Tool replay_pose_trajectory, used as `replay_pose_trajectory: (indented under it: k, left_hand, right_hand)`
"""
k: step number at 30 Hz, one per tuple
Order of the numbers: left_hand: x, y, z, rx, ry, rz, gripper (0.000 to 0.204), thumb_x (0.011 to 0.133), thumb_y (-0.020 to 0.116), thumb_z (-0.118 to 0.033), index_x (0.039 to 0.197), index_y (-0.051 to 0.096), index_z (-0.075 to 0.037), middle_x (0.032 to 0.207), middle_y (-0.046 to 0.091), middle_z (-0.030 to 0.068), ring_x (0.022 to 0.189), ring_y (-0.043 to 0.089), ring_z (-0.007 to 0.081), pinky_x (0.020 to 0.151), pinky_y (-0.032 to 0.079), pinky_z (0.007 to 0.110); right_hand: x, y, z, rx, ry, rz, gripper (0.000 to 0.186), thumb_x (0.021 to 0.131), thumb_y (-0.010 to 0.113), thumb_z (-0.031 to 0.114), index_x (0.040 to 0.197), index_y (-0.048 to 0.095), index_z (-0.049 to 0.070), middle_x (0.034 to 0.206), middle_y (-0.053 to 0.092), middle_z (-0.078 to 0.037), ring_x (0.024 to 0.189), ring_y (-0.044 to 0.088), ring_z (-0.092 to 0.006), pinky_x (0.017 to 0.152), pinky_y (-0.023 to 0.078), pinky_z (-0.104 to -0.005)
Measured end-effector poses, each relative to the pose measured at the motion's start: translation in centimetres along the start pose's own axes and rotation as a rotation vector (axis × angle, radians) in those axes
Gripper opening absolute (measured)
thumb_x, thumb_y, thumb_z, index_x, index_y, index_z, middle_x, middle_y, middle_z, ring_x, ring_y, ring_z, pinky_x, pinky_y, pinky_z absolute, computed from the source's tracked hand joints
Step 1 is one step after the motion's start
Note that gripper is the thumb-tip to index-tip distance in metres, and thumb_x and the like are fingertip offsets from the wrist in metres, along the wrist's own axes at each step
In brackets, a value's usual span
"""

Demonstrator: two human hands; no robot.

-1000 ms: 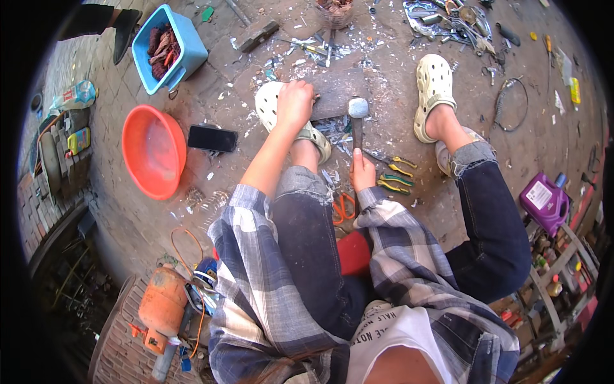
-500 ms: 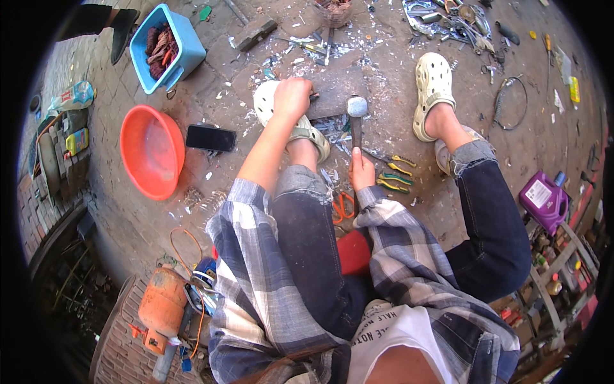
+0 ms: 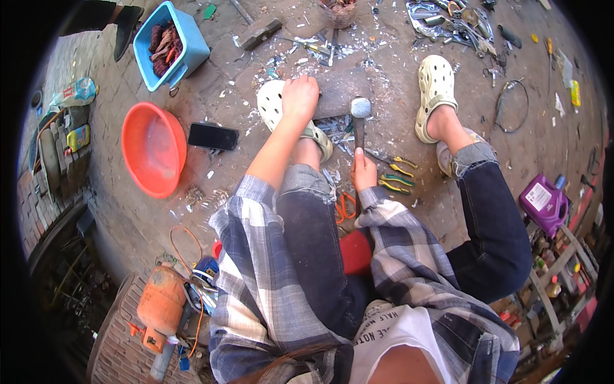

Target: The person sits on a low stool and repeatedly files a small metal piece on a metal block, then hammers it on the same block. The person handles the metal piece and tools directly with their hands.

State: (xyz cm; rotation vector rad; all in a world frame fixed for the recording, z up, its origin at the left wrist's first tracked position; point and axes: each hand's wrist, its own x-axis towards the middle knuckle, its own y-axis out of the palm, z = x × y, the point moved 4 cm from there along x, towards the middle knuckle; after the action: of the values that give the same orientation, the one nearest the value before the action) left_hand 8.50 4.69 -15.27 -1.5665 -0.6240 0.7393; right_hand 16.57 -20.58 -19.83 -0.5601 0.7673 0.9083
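Note:
My right hand (image 3: 364, 171) grips the handle of a hammer (image 3: 360, 107), its pale worn head over the right part of a flat dark metal block (image 3: 342, 89). My left hand (image 3: 300, 99) is closed at the block's left edge, above my left clog (image 3: 271, 102); whatever is in its fingers is hidden. Metal and plastic scraps (image 3: 341, 133) are scattered below the block. To the right of my right hand lie pliers with yellow-and-black handles (image 3: 403, 166) and another pair with green-and-yellow handles (image 3: 395, 184). Orange-handled scissors (image 3: 345, 208) lie beside my left knee.
At the left are a red basin (image 3: 152, 150), a black phone (image 3: 213, 136) and a blue bin (image 3: 171, 45) holding reddish-brown scrap. A sledgehammer (image 3: 259, 35) lies beyond. Metal parts (image 3: 451, 25) are heaped at the far right; a purple jug (image 3: 543, 203) and an orange gas cylinder (image 3: 162, 299) flank me.
The view has shifted slightly. My left hand has turned a little at the block's edge, its fingers still closed. The hammer stays low over the block in my right hand.

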Motion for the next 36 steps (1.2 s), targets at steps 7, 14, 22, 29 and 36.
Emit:
replay_pose_trajectory:
  k: [7,14,22,29,36]
  left_hand:
    - [1.2,0.3,0.8,-0.046,-0.11,0.05,0.008,0.077,0.055,-0.009,0.081,0.061,-0.005,0.08,0.065,0.0097,0.081,0.064,0.0251,0.073,0.045,0.038]
    - [1.3,-0.6,2.2,-0.307,-0.006,0.099,0.011,0.072,0.061,-0.012,0.077,0.07,-0.015,0.081,0.068,0.0073,0.084,0.062,0.0254,0.078,0.042,0.039]
    - [1.5,-0.3,2.1,-0.21,0.019,0.144,0.008,0.071,0.064,-0.015,0.072,0.071,-0.014,0.076,0.068,0.0078,0.083,0.063,0.025,0.076,0.042,0.038]
    - [1.1,0.2,1.8,-0.097,0.083,0.088,0.008,0.072,0.062,-0.013,0.072,0.07,-0.013,0.076,0.067,0.0089,0.083,0.063,0.0262,0.075,0.043,0.038]
    - [1.3,-0.1,2.1,-0.238,0.012,0.172,0.01,0.074,0.062,-0.017,0.073,0.071,-0.013,0.075,0.067,0.0096,0.082,0.063,0.0264,0.076,0.043,0.04]
  right_hand:
    - [0.0,0.0,0.1,-0.004,0.002,0.0,0.058,0.094,0.048,0.052,0.061,0.052,0.004,0.053,0.046,0.0,0.049,0.043,-0.0105,0.047,0.035,-0.0294]
    - [-0.1,-0.1,0.2,0.001,-0.002,-0.004,0.059,0.093,0.048,0.053,0.061,0.052,0.003,0.052,0.046,0.0,0.049,0.044,-0.011,0.048,0.036,-0.0299]
    - [0.1,0.0,0.1,-0.029,-0.009,0.001,0.059,0.093,0.047,0.053,0.061,0.052,0.003,0.052,0.046,-0.001,0.049,0.044,-0.0112,0.048,0.036,-0.0301]
    - [0.3,-0.1,-0.2,-0.044,-0.019,-0.009,0.06,0.093,0.047,0.053,0.062,0.053,0.002,0.053,0.047,-0.001,0.05,0.044,-0.0117,0.049,0.036,-0.0312]
    - [0.3,0.0,-0.2,-0.027,-0.01,-0.011,0.06,0.093,0.048,0.052,0.062,0.053,0.002,0.053,0.048,-0.002,0.051,0.044,-0.0119,0.05,0.037,-0.0314]
